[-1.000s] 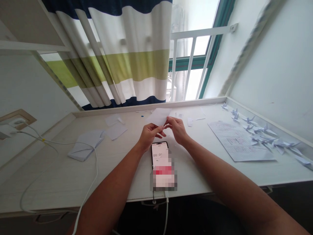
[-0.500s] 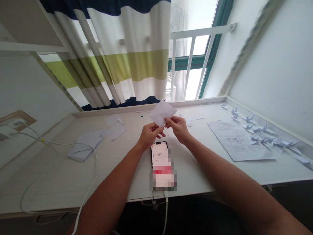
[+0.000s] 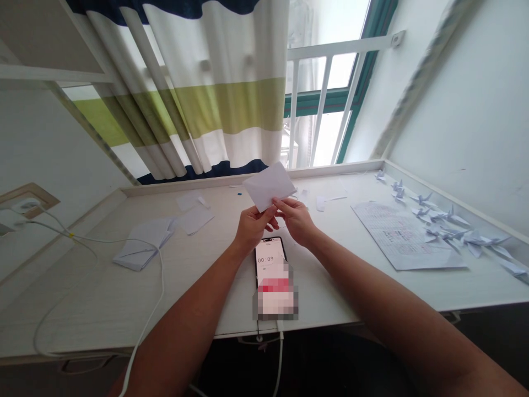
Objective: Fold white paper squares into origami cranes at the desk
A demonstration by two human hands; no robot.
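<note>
Both hands hold one small white sheet of paper (image 3: 268,186) up above the desk (image 3: 103,298), tilted with its upper edge towards the window. My left hand (image 3: 252,227) pinches its lower left corner and my right hand (image 3: 294,219) pinches its lower edge. A phone (image 3: 271,267) lies flat on the desk just under my hands, showing a timer.
A stack of white paper squares (image 3: 142,247) lies at the left, with loose sheets (image 3: 194,216) behind it. A printed sheet (image 3: 403,234) and several folded paper cranes (image 3: 448,226) lie along the right wall. A white cable (image 3: 149,325) crosses the left part of the desk. A striped curtain (image 3: 215,94) hangs behind.
The paper has been lifted off the desk and tipped up. Both hands rose a little and moved closer together.
</note>
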